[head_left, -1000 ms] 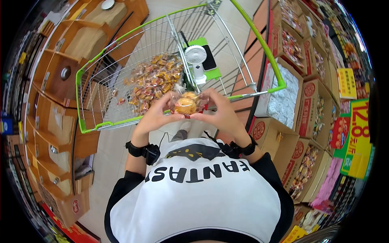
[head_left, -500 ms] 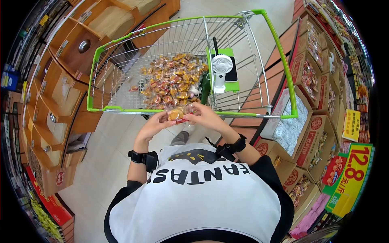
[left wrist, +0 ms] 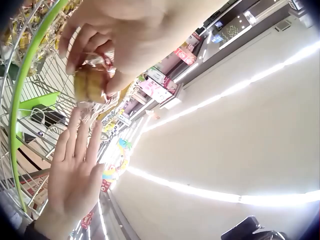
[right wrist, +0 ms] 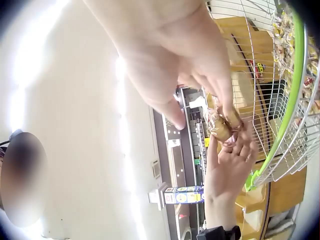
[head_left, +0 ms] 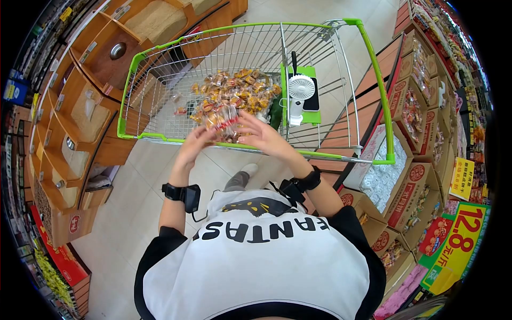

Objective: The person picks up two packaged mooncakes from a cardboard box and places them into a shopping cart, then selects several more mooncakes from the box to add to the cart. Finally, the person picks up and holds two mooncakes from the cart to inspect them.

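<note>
Left hand has its fingers and thumb curled about a clear plastic packet of rounded golden-brown pieces with red trim; motion blur in the head view, so firmness of the grip not readable. Right hand is opened wide, fingers straight, thumb standing clear; it encloses nothing. Its fingertips lie at the packet's far end in both wrist views; whether they touch it or stop just short, cannot tell. Packet location: between the two hands, ahead of the torso, over the near rim of a wire shopping cart with green plastic edging. Long axis, as judged from the red trim, runs roughly from hand to hand, the right end tipped away from the body. Key relation: a loose heap of similar wrapped yellow-brown packets lies beyond and below the held one, inside the basket, so the direction that matters appears to be forward and down; the left hand has the closer hold. Right of the heap: a dark green elongated object, identity unclear, then a white handheld fan with a round head beside a black phone-like slab.
</note>
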